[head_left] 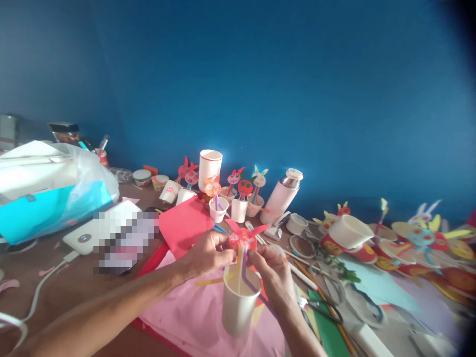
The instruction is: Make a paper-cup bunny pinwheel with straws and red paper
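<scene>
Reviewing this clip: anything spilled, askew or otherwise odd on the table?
Nothing looks spilled. Small pink scraps lie loose on the brown table at far left, like stray litter. The pale flask near the blue wall appears to lean right, though lens distortion may explain that.

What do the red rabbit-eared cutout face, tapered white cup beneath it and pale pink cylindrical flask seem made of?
Red cutout face: probably matte paper, by its flat cut outline. White cup: likely paper, given its thinness and matte surface. Pink flask: possibly painted metal, or plastic; its shiny silver neck suggests steel.
</scene>
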